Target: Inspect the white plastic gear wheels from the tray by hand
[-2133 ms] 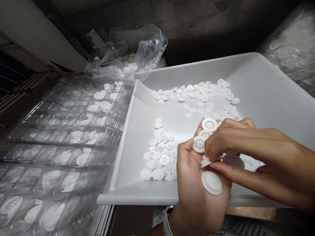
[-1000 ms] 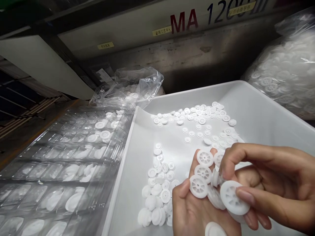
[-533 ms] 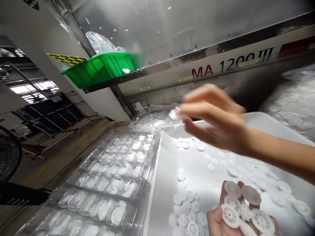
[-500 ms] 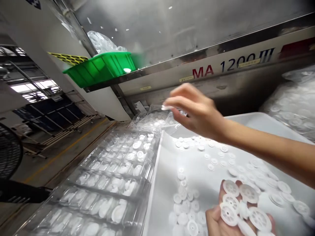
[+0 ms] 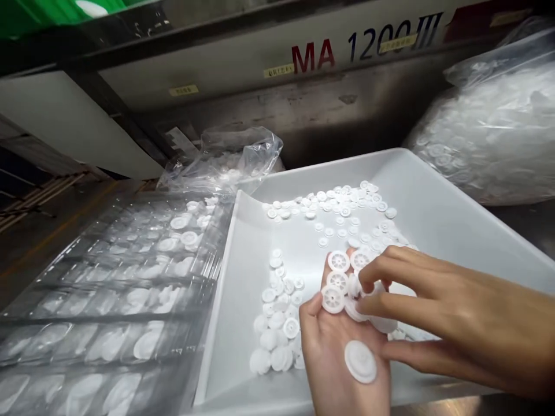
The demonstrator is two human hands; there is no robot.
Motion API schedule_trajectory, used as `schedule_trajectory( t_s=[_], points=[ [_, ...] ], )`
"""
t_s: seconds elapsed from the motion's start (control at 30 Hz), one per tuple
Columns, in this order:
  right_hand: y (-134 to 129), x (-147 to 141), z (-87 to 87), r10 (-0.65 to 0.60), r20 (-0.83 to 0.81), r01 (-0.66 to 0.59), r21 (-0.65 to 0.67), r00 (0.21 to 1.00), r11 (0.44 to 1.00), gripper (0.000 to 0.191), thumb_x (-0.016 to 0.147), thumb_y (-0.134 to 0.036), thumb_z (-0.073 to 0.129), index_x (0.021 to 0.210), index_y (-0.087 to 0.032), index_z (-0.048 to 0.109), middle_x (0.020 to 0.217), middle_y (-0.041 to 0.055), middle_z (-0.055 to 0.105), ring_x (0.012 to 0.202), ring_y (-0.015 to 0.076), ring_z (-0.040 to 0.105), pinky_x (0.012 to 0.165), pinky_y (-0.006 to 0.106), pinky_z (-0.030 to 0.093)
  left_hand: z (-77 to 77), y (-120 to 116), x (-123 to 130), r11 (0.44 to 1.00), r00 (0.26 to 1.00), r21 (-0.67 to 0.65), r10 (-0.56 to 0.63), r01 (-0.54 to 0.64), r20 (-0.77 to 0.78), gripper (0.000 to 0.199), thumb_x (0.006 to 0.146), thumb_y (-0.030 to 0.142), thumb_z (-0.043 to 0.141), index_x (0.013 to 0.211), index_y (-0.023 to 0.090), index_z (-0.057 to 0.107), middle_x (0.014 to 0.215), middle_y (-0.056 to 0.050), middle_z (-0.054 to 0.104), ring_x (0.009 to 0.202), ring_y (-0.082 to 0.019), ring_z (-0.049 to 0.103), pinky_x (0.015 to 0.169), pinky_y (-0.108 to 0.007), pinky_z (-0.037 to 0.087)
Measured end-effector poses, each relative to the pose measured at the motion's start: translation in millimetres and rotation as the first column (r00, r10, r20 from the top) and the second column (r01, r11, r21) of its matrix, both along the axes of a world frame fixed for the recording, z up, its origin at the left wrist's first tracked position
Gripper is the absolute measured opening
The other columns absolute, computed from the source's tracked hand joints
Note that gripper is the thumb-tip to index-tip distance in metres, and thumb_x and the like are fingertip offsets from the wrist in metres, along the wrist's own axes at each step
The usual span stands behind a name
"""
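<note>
A handful of white plastic wheels (image 5: 333,299) is held on the open left hand (image 5: 325,361), the right hand (image 5: 437,306) curled narrowly over from the white tray's (image 5: 433,196) right side, grip unclear tbh.

- The right hand (image 5: 451,312) is cut off by the right edge, its wrist and forearm out of view.
- The left hand (image 5: 333,364) runs off the bottom edge, its wrist unseen.
- The fingers (image 5: 390,271) of the right hand cover part of the pile of white plastic spoked wheels (image 5: 333,299) on the left palm, so their number cannot be told.
- The green plastic crate (image 5: 43,8) is cut off by the top edge.
- The small yellow labels (image 5: 398,41) are too small to read.
- The clear plastic bag (image 5: 489,133) is cut off by the right edge, its contents clouded by the film.
- The clear blister tray (image 5: 117,289) runs off the left and bottom edges.
</note>
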State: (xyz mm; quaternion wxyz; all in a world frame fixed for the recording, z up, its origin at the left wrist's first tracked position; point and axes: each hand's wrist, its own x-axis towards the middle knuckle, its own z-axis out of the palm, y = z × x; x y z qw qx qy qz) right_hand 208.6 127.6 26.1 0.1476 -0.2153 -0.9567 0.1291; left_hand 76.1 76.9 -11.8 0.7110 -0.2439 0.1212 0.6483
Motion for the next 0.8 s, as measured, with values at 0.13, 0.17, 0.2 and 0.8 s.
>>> schedule_trajectory(
  t_s=[0.13,0.17,0.2,0.8],
  points=[
    [-9,-7,-19.0,-0.04,-0.035,0.041,0.019,0.999,0.999,0.014,0.094,-0.024,0.05,0.102,-0.018,0.06,0.099,0.0023,0.053,0.089,0.0133,0.046,0.073,0.03,0.036,6.2,-3,0,0.999,0.997,0.03,-0.022,0.024,-0.07,0.046,0.085,0.028,0.045,0.131,0.022,0.047,0.103,-0.01,0.062,0.099,-0.025,0.062,0.099,-0.043,0.04],
    [-10,-9,-20.4,-0.02,-0.059,0.021,0.031,0.998,0.999,0.013,0.094,-0.019,0.049,0.099,-0.016,0.061,0.096,0.0036,0.053,0.085,0.0139,0.045,0.07,0.031,0.034,6.3,-4,0,1.0,0.997,0.025,-0.012,0.014,-0.075,0.046,0.086,0.028,0.044,0.132,0.022,0.046,0.104,-0.01,0.062,0.1,-0.025,0.062,0.1,-0.043,0.04],
    [-11,-9,-20.9,0.009,-0.08,-0.004,0.059,0.997,0.998,0.014,0.093,-0.015,0.048,0.096,-0.013,0.061,0.092,0.0048,0.053,0.081,0.0141,0.043,0.067,0.031,0.032,6.0,-4,-1,1.0,0.997,0.02,-0.008,0.009,-0.074,0.046,0.087,0.028,0.043,0.132,0.022,0.046,0.105,-0.01,0.062,0.102,-0.025,0.061,0.102,-0.042,0.039],
    [-16,9,-24.4,0.189,-0.19,-0.172,0.103,0.963,0.98,0.027,0.081,-0.004,0.059,0.109,-0.003,0.062,0.097,0.0116,0.06,0.087,0.0207,0.056,0.07,0.036,0.04,2.8,-4,3,0.957,0.993,0.29,0.004,0.03,-0.119,0.048,0.089,0.036,0.035,0.133,0.021,0.05,0.127,-0.01,0.054,0.13,-0.026,0.041,0.101,-0.039,0.04]
  ],
)
